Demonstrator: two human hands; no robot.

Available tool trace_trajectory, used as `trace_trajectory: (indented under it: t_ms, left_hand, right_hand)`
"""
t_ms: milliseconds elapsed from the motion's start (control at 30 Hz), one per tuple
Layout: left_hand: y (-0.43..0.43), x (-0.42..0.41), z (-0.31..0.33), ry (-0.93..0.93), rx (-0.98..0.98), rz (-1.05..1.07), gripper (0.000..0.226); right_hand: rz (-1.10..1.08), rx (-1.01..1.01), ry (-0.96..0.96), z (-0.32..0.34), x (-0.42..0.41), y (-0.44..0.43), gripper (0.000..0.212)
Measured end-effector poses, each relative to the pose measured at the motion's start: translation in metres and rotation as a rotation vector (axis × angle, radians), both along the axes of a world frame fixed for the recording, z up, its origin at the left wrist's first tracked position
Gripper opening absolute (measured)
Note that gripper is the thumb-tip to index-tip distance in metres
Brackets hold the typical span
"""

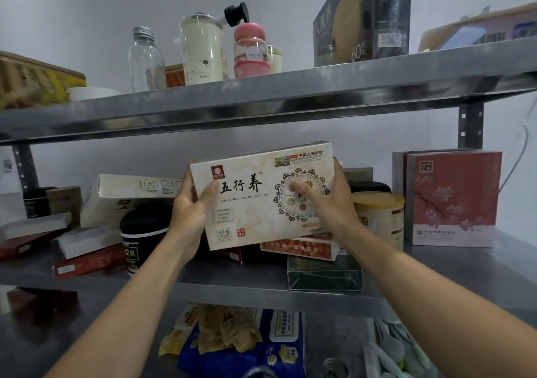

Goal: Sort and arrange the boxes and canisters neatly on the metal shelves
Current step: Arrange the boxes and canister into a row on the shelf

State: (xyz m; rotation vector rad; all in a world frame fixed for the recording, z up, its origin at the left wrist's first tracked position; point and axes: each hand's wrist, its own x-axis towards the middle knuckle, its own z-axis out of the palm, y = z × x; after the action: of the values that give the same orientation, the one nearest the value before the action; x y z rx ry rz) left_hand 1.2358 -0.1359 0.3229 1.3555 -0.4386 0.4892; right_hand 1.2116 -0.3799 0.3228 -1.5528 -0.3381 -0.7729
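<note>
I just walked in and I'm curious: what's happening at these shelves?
A person holds a cream box with both hands, the left hand gripping its left edge and the right hand its right edge, in front of the middle shelf. That shelf is cluttered: a black canister, a tilted white box, a red box upright at the right.

Between fingers (302, 188), box (255, 212): smooth printed cardboard, slight sheen. Above fingers, shelf (261, 98): dull scuffed metal. Higher, bottle (146, 60): clear, metal cap.
</note>
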Motion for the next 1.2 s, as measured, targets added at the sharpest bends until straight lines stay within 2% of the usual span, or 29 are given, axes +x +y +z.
trace_trajectory:
  t_ms: [533,700,833,967,1067,1100,1200]
  left_hand:
    - [-0.008,-0.010,0.009,-0.046,-0.054,0.023,0.061]
    - [0.000,-0.009,0.007,-0.093,-0.171,0.103,0.057]
    - [0.007,-0.007,0.007,-0.092,-0.285,0.181,0.060]
    - [0.017,-0.001,0.007,-0.077,-0.334,0.262,0.062]
    - [0.020,0.001,0.001,-0.072,-0.334,0.287,0.063]
    - [0.021,0.003,-0.001,-0.068,-0.335,0.294,0.063]
    - [0.023,0.007,-0.004,-0.070,-0.346,0.337,0.065]
  right_hand:
    - [-0.015,0.006,0.046,0.001,-0.006,-0.004,0.071]
    - [0.058,-0.020,0.081,0.005,-0.002,0.007,0.073]
    - [0.051,-0.285,0.262,-0.002,0.000,0.012,0.090]
    - [-0.009,-0.785,0.492,-0.009,0.001,0.012,0.065]
    - [-0.066,-1.141,0.602,-0.007,0.001,0.013,0.094]
    - [-0.082,-1.216,0.601,-0.006,0.002,0.013,0.098]
    - [-0.097,-1.286,0.591,-0.007,0.002,0.009,0.097]
